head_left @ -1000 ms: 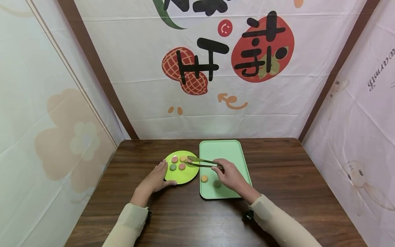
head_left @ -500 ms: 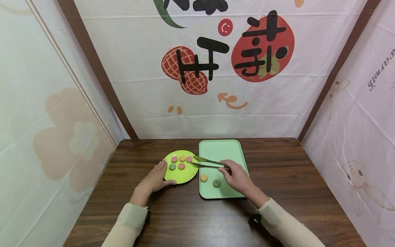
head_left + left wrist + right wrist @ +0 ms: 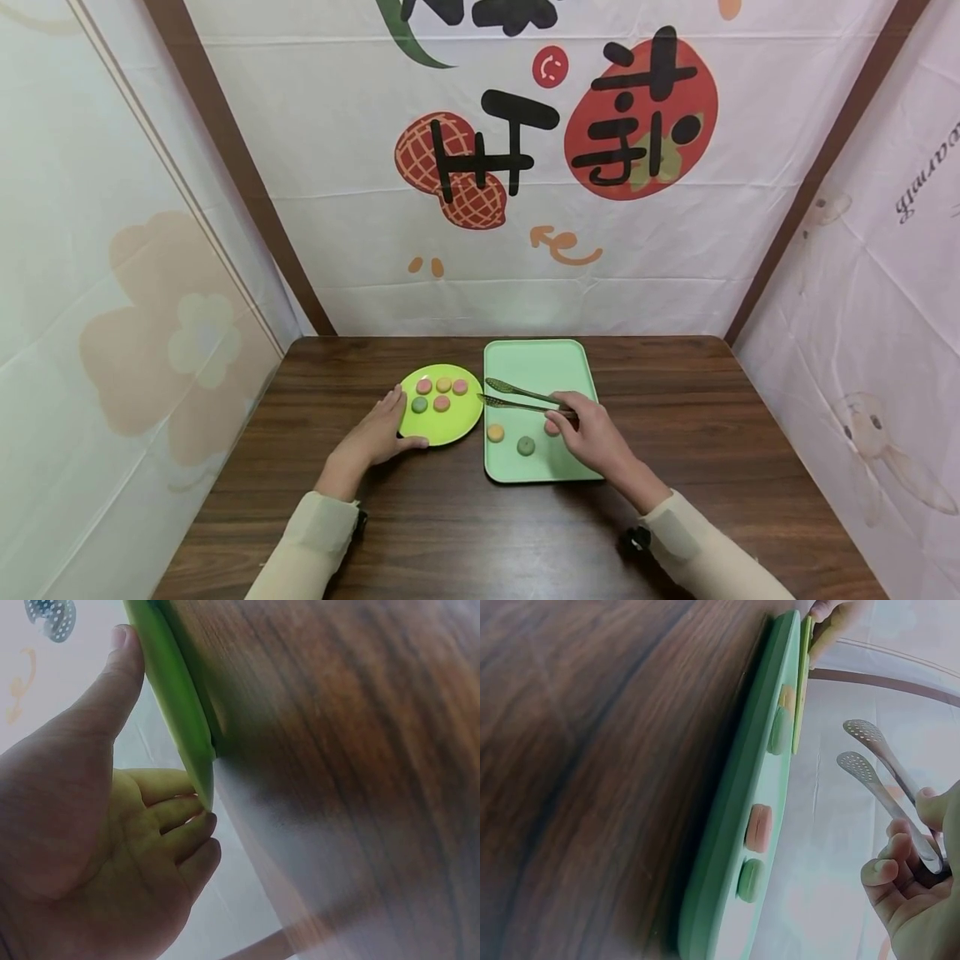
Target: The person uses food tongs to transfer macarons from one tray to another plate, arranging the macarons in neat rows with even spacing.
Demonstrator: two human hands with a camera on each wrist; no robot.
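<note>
My left hand (image 3: 377, 433) touches the near-left rim of a lime-green plate (image 3: 450, 433), fingers extended along the edge and thumb apart. Pink, yellow and green macarons (image 3: 442, 403) lie on that plate. In my right hand (image 3: 600, 435) I hold metal tongs (image 3: 504, 387), gripped near the handle end. Their perforated tips (image 3: 866, 731) stand apart with nothing between them, over the left part of the mint-green tray (image 3: 536, 358). On the tray sit a yellow macaron (image 3: 496, 433), a green one (image 3: 526, 446) and a pink one (image 3: 551, 427); another green macaron (image 3: 751, 880) shows in the right wrist view.
Plate and tray stand side by side on a dark wooden table (image 3: 465, 533), almost touching. Behind the table hangs a white printed cloth (image 3: 360, 275), with more cloth at both sides.
The tongs have drawn back rightward from over the plate to over the tray, the right hand moving with them. A pink macaron now lies uncovered on the plate. The left hand stays put.
</note>
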